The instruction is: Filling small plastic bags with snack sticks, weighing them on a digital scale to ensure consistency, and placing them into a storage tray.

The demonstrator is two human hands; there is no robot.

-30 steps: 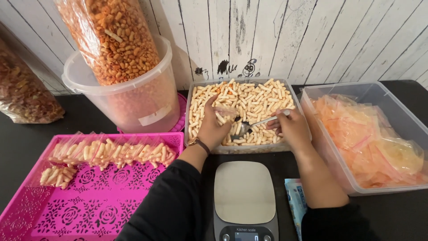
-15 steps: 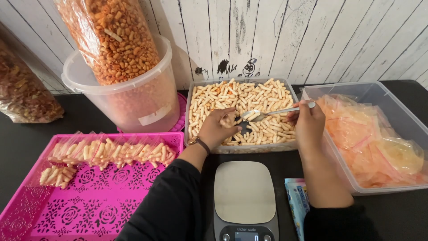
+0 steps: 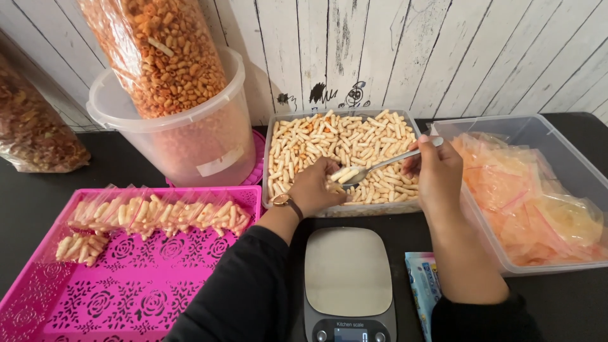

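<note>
My left hand [image 3: 315,188] holds a small clear plastic bag [image 3: 330,178] over the near edge of a clear tub [image 3: 271,136] full of pale stick snacks [image 3: 329,142]. My right hand [image 3: 437,174] grips a metal spoon [image 3: 380,164] by its handle. The spoon's bowl carries a few sticks and rests at the mouth of the bag. Both forearms wear black sleeves, and a watch sits on my left wrist.
A grey kitchen scale [image 3: 347,278] lies in front of me. A pink tray [image 3: 139,278] at left holds several filled bags [image 3: 152,215]. A clear bin [image 3: 551,136] of empty bags is at right. A tall bag of orange snacks [image 3: 161,54] stands in a bucket [image 3: 209,145].
The right hand scooped sticks from the tub, lifted the loaded spoon, then brought its bowl down to the bag. The left hand shifted slightly nearer with the bag.
</note>
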